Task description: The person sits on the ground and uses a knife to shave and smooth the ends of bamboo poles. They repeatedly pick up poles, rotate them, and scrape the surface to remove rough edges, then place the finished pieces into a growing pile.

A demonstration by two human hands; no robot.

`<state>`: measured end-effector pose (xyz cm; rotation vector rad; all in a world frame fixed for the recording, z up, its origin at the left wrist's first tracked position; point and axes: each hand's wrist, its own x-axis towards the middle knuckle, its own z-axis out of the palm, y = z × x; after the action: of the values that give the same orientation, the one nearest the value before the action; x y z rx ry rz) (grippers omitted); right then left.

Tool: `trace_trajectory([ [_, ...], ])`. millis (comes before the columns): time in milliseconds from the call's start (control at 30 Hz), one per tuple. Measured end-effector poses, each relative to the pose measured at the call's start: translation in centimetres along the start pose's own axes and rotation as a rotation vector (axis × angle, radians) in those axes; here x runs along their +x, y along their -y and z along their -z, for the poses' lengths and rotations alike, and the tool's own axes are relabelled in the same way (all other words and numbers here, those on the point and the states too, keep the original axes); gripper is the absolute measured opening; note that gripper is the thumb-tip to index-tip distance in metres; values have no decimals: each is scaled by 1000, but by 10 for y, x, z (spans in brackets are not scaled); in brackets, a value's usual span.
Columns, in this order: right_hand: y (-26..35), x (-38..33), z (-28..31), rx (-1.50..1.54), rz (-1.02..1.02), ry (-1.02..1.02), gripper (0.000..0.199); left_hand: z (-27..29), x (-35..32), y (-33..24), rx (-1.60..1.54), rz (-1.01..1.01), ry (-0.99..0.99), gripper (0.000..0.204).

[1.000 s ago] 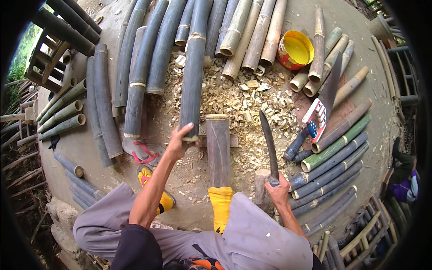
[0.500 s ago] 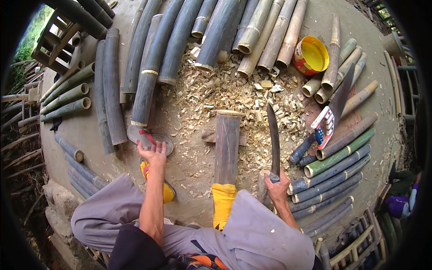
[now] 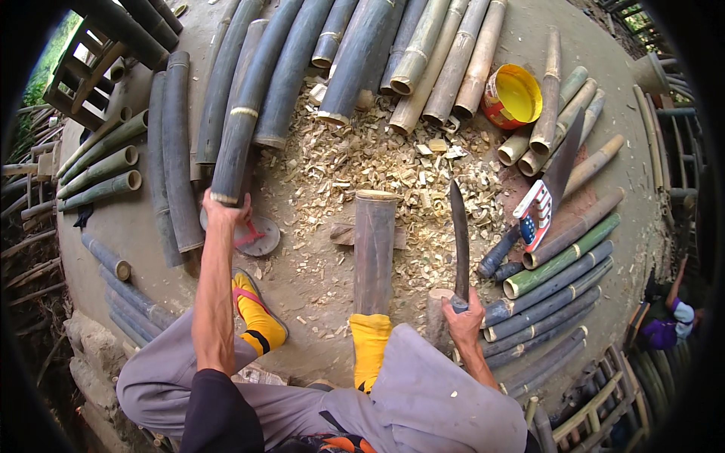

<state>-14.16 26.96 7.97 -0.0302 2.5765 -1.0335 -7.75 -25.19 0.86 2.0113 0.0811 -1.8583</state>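
My left hand (image 3: 225, 211) is closed around the near end of a long dark bamboo pole (image 3: 243, 121) at the left; the fingers are partly hidden behind the pole. In my right hand (image 3: 464, 315) is the handle of a machete (image 3: 460, 238), its dark curved blade pointing up and away from me. Between my hands a thick bamboo piece (image 3: 374, 257) stretches away from my yellow-socked right foot (image 3: 369, 351) and passes across a small wooden block (image 3: 343, 233). A short bamboo stump (image 3: 437, 313) stands beside the machete handle.
Wood chips (image 3: 408, 166) cover the ground ahead. A handsaw (image 3: 540, 204) with a red, white and blue handle lies among bamboo at the right, near a yellow-lined bucket (image 3: 513, 94). A loose slipper (image 3: 260, 235) sits below my left hand. Another person (image 3: 668, 321) is at the far right.
My left hand, open above the slipper before, has reached up and left and taken hold of the pole's end. My left foot shows more now. My right hand keeps the machete almost still.
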Motion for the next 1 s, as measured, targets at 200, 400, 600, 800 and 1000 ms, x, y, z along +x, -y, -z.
trace_trajectory([
  [200, -3, 42, 39, 143, 162, -8, 67, -49, 11, 3, 160, -338, 270, 66],
  [400, 69, 152, 104, -203, 251, -166, 41, 4, -10, 69, 305, -814, 245, 54],
  [600, 76, 286, 149, -677, 325, -76, 32, 54, -35, 147, 479, -1009, 531, 24],
  [800, 73, 302, 136, -645, 308, -81, 31, 44, -106, 214, 848, -874, 993, 16],
  [1000, 91, 152, 81, -143, 221, -257, 32, 20, -172, 283, 969, -350, 1286, 48],
])
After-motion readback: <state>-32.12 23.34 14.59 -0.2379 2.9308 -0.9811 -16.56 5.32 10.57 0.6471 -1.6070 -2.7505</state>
